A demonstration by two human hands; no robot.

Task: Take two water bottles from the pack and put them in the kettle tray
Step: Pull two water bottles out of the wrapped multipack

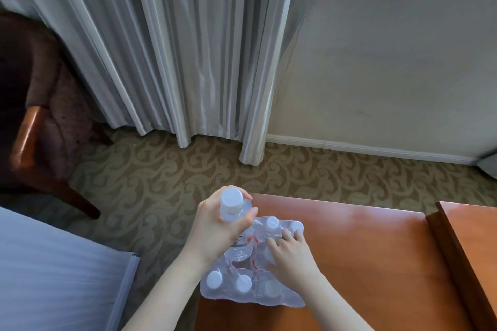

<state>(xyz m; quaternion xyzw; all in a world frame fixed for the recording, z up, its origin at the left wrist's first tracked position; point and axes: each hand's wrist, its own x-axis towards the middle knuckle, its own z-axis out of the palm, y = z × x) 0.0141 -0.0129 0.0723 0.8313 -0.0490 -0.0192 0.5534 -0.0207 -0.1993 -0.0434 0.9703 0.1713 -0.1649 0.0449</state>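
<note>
A shrink-wrapped pack of water bottles (pixel 250 291) with white caps stands on the left end of a wooden table (pixel 363 255). My left hand (pixel 217 226) is closed around the neck of one clear water bottle (pixel 240 246) with a white cap, raised above the others at the pack's left side. My right hand (pixel 289 252) rests flat on top of the pack, fingers spread over the bottles near the far right caps. No kettle tray is in view.
A raised wooden ledge (pixel 468 244) borders the table on the right. A bed corner (pixel 53 271) lies at lower left, a brown armchair (pixel 35 121) at left. Grey curtains (pixel 188 48) and a wall stand beyond patterned carpet (pixel 166 177).
</note>
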